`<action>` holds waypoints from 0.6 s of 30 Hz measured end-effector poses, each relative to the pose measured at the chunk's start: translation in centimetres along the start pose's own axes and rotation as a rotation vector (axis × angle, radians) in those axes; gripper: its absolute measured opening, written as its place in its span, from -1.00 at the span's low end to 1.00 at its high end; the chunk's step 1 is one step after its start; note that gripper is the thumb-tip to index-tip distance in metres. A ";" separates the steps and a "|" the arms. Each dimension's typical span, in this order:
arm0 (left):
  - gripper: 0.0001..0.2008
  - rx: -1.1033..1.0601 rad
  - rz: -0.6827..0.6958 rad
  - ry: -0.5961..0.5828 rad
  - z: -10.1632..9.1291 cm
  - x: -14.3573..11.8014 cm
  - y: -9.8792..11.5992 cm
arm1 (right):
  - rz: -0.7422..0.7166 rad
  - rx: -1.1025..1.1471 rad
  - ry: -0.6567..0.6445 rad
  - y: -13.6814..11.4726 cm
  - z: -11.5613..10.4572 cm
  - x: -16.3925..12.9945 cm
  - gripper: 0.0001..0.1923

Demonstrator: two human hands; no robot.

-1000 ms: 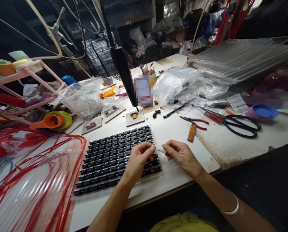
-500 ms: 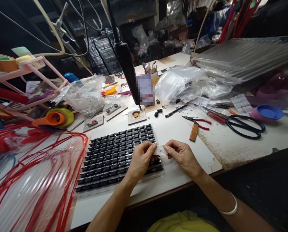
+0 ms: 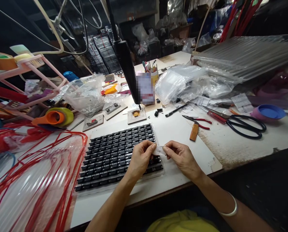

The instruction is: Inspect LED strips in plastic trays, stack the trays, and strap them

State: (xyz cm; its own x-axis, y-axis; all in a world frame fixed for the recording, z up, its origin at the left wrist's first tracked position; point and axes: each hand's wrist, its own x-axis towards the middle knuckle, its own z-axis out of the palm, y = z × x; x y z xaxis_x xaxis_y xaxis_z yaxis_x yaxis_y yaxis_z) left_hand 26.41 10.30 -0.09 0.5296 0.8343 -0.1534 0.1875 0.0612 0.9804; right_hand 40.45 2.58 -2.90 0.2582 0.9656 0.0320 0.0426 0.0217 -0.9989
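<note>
While the left hand [image 3: 140, 158] and right hand [image 3: 182, 157] each pinch one end of the small clear strip [image 3: 159, 150], it hangs just above the 3 o'clock edge of the tray of black components [image 3: 115, 154]. Both hands are closed on the strip with thumb and forefinger. Judged from this grip, the strip is best kept taut and level, pinched only at its ends, with the wrists clear of the component rows. The orange-handled knife [image 3: 192, 132] lies near, at 1 o'clock from the hands; the black scissors [image 3: 245, 125] lie well apart at 2 o'clock.
</note>
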 end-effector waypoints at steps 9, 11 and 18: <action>-0.77 0.053 0.035 0.003 0.1 -0.1 0.0 | 0.036 0.028 -0.016 -0.1 0.0 0.0 -0.68; -0.77 0.061 0.042 -0.009 0.2 -0.1 0.2 | 0.026 0.023 -0.013 -0.2 0.0 0.0 -0.69; -0.78 0.088 0.039 -0.022 0.3 -0.1 0.3 | -0.020 -0.050 0.009 -0.1 0.0 -0.1 -0.73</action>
State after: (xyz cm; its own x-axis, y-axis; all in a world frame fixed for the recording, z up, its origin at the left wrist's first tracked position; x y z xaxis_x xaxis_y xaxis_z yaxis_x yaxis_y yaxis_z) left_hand 26.67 10.01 0.14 0.5558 0.8227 -0.1194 0.2380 -0.0198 0.9711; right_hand 40.39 2.44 -2.77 0.2656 0.9626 0.0530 0.0958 0.0283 -0.9950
